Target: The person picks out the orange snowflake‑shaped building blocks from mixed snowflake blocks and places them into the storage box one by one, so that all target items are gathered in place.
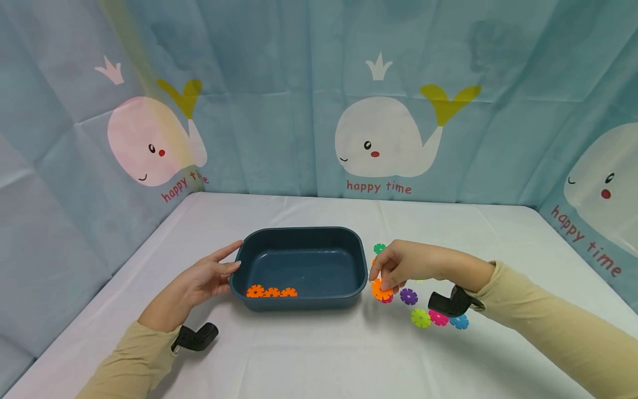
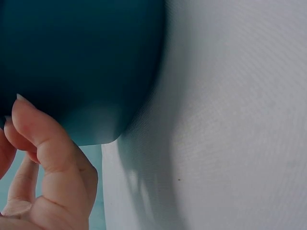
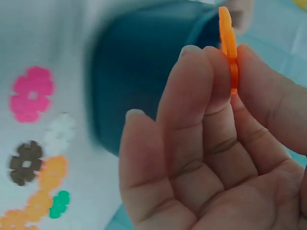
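The tub (image 1: 304,303) is on the surface (image 1: 309,354), right of the left hand (image 1: 206,280), which touches its end, and left of the right hand (image 1: 408,263). In the tub, a row of three discs (image 1: 271,292) lies along the near side, toward the left hand. The held disc (image 1: 379,291) is between the right hand's fingertips, beside the tub. Loose discs (image 1: 408,296) lie on the surface behind and before the right hand. A curtain (image 1: 269,127) hangs behind both hands.

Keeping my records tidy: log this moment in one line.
right hand: pinches orange flower-shaped plastic disc | left hand: touches dark-blue rectangular plastic basin | inside basin: orange flower-shaped discs
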Demonstrator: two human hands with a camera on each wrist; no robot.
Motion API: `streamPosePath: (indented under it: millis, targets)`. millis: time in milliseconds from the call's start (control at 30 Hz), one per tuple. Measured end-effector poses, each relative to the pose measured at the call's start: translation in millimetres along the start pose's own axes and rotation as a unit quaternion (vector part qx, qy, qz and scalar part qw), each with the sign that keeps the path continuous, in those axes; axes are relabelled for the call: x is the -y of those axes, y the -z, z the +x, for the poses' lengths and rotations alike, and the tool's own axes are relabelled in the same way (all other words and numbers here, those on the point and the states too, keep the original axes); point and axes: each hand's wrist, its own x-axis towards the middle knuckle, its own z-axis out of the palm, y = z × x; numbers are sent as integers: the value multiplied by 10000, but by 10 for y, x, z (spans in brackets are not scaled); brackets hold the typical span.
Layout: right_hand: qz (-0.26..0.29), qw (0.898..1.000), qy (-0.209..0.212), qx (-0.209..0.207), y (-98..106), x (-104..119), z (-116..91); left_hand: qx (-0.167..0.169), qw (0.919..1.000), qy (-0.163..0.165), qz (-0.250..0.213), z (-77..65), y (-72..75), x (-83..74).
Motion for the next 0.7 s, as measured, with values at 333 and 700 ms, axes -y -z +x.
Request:
streamPosePath:
  millis: [333, 700]
  targets:
    - [278, 9995, -134, 5, 105, 149, 126, 3, 10000, -16, 40, 15, 6, 0]
    - [104, 9996, -250, 120, 172, 317, 329, -48, 10000, 9, 39, 20, 5, 10]
